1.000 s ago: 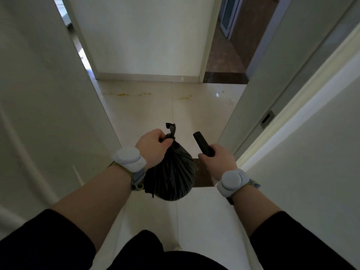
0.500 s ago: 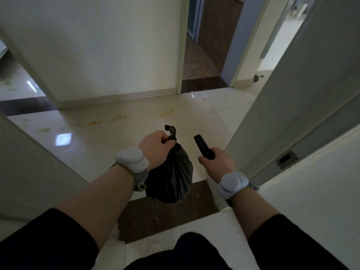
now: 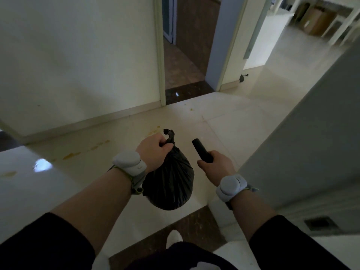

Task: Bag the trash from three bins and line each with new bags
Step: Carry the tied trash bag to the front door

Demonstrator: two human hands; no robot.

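Overhead, crinkled black trash bag [image 3: 171, 180], knotted.

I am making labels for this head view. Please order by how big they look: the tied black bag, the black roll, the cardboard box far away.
1. tied black bag, held by the left hand
2. cardboard box, far away, so probably bigger in reality
3. black roll, partly hidden in the right hand

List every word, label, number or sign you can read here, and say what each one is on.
None can be read.
Wrist bands: a faint mark on the left one, too small to read.
Cardboard box in the far room: too blurred to show any print.
Black trash bag and black roll: no print visible.
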